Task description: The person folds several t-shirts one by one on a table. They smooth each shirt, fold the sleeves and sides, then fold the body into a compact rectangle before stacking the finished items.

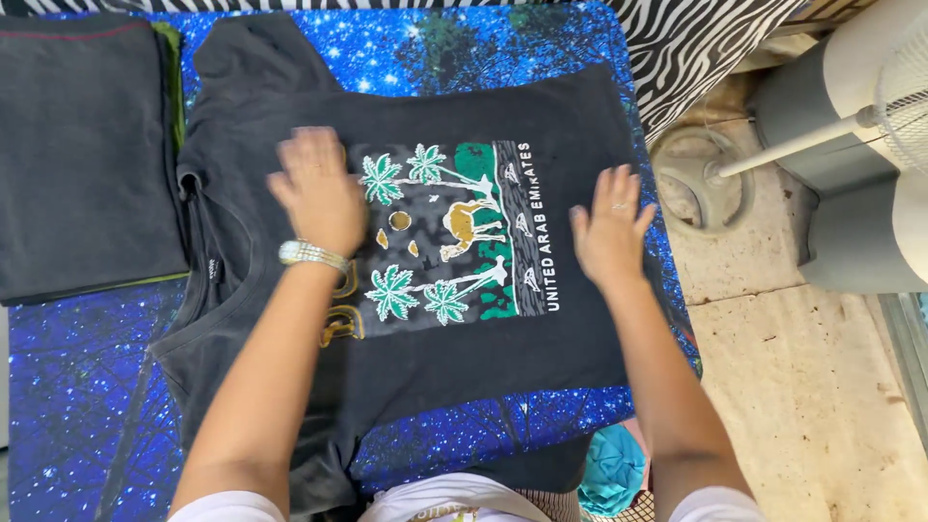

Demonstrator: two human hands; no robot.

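A: Surroundings?

B: Folded dark garments (82,155), far left, just beside the shirt's sleeve. Blue starry cloth (77,387) underneath. White fan base (701,179) on the floor, right.

A: Main item?

B: Black T-shirt (541,329), printed front up, spread flat across the cloth, collar left.

A: Hands?

B: Left hand (319,193), wristwatch worn, open, palm down, near the collar. Right hand (609,232), fingers spread, flat near the hem. Neither grips.

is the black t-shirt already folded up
No, the black t-shirt lies spread flat, print up, with both hands pressed on it.
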